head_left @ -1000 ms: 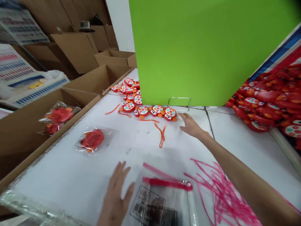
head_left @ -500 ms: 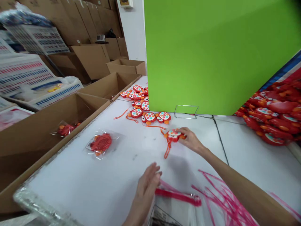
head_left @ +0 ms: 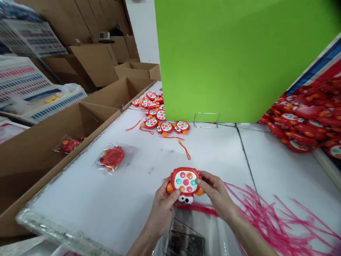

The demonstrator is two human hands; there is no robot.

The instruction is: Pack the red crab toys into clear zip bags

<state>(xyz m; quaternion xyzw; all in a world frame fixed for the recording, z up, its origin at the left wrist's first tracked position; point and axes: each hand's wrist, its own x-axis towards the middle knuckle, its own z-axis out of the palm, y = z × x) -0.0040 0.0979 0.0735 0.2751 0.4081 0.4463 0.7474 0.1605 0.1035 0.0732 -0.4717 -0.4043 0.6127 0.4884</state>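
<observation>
Between my two hands is a red crab-shaped toy with a white face, coloured round buttons, orange feet and bulging eyes that point toward me. My left hand grips its left side, thumb on the front near the eyes. On the right side my right hand holds it, thumb over a blue button. Below the hands lies a stack of clear plastic bags with dark print. An orange cord loop lies on the table beyond the toy.
Similar toys sit by the green panel, which has a wire stand. One bagged toy lies left, beside a cardboard box. Pink plastic strips spread at right. A heap of red toys fills the far right.
My right hand has brought the toy nearer to me, and my left hand has taken hold of it too. The cord loop that was by the toy now lies apart on the table.
</observation>
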